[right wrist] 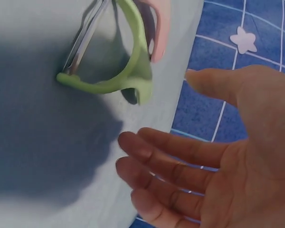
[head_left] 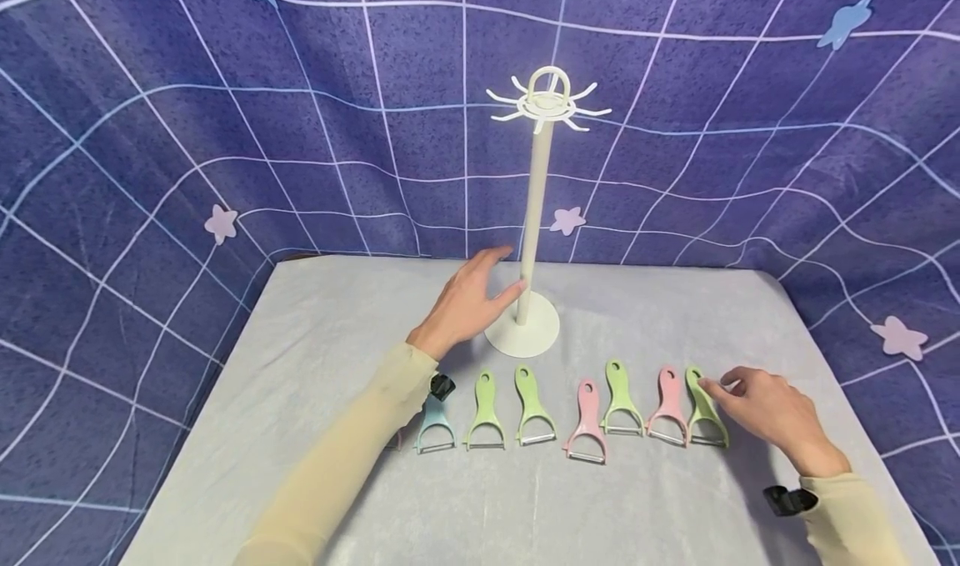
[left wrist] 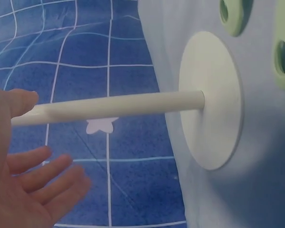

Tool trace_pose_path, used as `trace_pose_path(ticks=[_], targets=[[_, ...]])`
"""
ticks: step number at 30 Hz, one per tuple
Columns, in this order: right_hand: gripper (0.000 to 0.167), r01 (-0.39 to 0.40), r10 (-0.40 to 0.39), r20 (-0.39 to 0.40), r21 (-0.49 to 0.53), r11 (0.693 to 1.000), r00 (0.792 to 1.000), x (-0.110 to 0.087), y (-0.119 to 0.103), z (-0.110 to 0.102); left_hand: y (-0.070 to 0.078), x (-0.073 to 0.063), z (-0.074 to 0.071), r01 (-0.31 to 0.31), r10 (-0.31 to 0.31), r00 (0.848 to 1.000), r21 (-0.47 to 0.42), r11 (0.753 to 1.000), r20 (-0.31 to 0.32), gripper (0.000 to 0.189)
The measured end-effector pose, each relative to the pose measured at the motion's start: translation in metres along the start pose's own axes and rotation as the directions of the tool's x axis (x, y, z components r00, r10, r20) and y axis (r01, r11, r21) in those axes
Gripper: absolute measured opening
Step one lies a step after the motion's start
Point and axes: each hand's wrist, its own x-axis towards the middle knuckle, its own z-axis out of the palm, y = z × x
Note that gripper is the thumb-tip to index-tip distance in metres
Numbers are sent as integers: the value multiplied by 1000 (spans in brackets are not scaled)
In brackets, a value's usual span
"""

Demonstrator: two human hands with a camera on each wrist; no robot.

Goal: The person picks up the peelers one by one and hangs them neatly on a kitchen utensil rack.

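Note:
A white stand with a round base [head_left: 536, 341], a tall pole [head_left: 536, 199] and a ring of hooks [head_left: 582, 123] on top stands at the back middle. My left hand [head_left: 467, 303] is beside the pole, thumb right at it and the other fingers spread behind; the left wrist view shows the palm and loose fingers not wrapped round it. My right hand [head_left: 776, 412] hovers by the rightmost green peeler [head_left: 702, 403], fingers relaxed with nothing between them. In the right wrist view that peeler [right wrist: 141, 76] lies apart from the fingertips, near a pink peeler [right wrist: 162, 23].
Several peelers lie in a row along the table [head_left: 600, 516]: pink [head_left: 588, 412], green [head_left: 618, 389], light blue [head_left: 433, 416] among them. The left sleeve [head_left: 337, 458] hides most of another at the row's left end. Blue gridded cloth [head_left: 420, 157] hangs around the back and sides.

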Motion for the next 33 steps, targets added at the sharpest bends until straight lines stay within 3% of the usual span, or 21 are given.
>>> trace_pose_path(ticks=[7, 14, 24, 33], targets=[[61, -29, 32, 56, -45, 999, 998, 0, -8, -2, 6, 6, 3, 12, -13, 1000, -74, 997, -10, 66], [65, -15, 21, 117, -51, 999, 993, 0, -11, 4, 11, 11, 6, -16, 11, 999, -159, 987, -36, 62], [46, -7, 8, 112, -12, 1000, 994, -2, -14, 12, 21, 17, 10, -48, 40, 998, -177, 983, -46, 50], [38, 7, -8, 115, 7, 1000, 993, 1, -20, 12, 19, 20, 14, -59, 49, 997, -183, 981, -63, 24]])
